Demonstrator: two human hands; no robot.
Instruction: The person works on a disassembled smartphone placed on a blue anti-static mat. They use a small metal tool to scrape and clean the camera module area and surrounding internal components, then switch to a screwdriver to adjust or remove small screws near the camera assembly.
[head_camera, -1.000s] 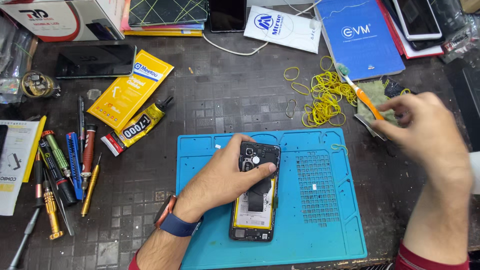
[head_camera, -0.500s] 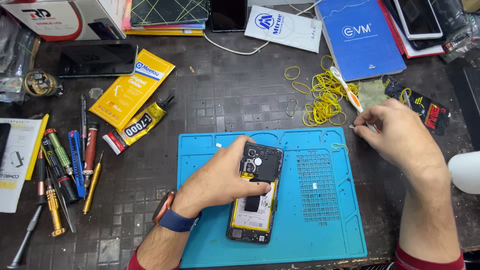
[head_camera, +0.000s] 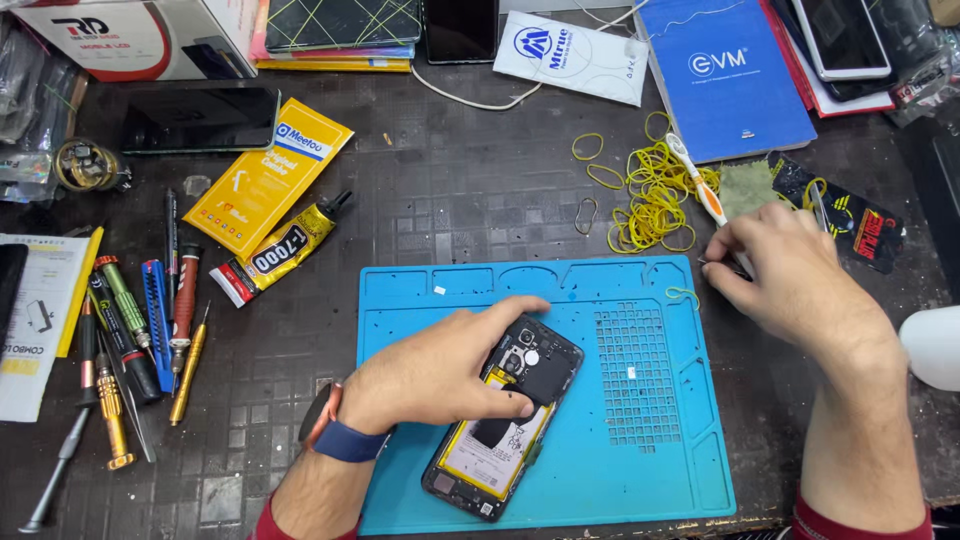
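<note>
An opened smartphone (head_camera: 505, 425) with its back cover off and a yellow-edged battery showing lies tilted on a blue silicone work mat (head_camera: 640, 400). My left hand (head_camera: 440, 365) rests on the phone's upper half and presses it to the mat, a blue watch on the wrist. My right hand (head_camera: 785, 270) is at the mat's upper right corner, fingers pinched on a thin metal tool (head_camera: 722, 263), likely tweezers, lying on the dark table. Loose yellow rubber bands (head_camera: 650, 200) sit just left of that hand.
Screwdrivers and picks (head_camera: 130, 330) lie in a row at the left. A glue tube (head_camera: 275, 250) and a yellow packet (head_camera: 265, 180) lie above the mat. Boxes, phones (head_camera: 200, 118) and a blue booklet (head_camera: 725, 75) line the far edge. A white object (head_camera: 935, 345) sits at right.
My right hand has come down from the upper right toward the mat's corner and closed on the thin tool. The phone has tilted slightly under my left hand.
</note>
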